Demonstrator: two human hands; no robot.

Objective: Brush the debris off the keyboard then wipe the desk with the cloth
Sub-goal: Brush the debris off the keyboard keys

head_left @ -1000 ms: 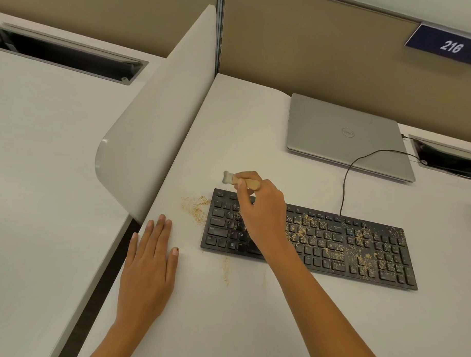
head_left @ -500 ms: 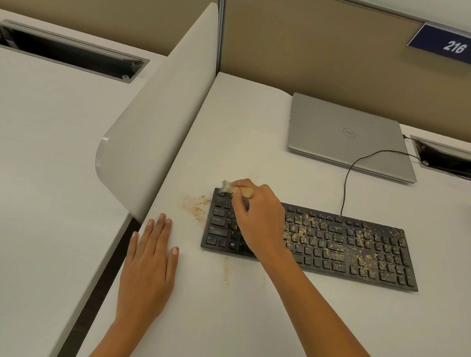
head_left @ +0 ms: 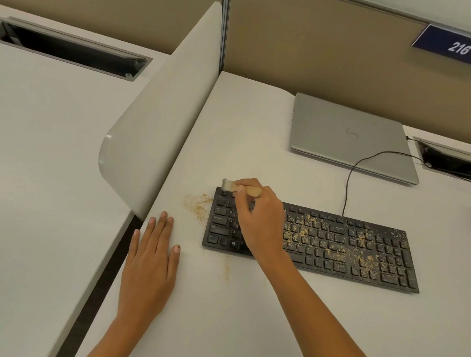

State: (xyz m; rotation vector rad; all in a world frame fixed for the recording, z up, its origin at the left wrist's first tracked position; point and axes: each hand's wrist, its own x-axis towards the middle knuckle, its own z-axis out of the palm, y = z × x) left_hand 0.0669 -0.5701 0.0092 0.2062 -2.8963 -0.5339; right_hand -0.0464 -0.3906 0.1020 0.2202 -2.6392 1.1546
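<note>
Right grip (head_left: 257,219) is clamped round the wooden handle of the brush (head_left: 248,190), with the bristles pointing out to its left over the far-left corner of the keyboard (head_left: 341,251). Left grip (head_left: 151,258) lies flat on the counter (head_left: 250,325) with fingers straight, near-left of the right grip and apart from the keyboard, holding nothing.

Findings:
- Debris (head_left: 297,235) is thick on the keys right of the right grip. The keys beneath and left of it look mostly clean.
- A swept pile (head_left: 198,205) sits on the counter just left of the bristles.
- I see no cloth in view.

Risks, in my judgement:
- The keyboard is unbraced, so a firm stroke could slide it into the pile.
- A hard flick could send grains leftward off the counter edge into the gap.
- The right forearm crosses the near keys and could drag grains back.
- Downward pressure could push grains between the keys.
</note>
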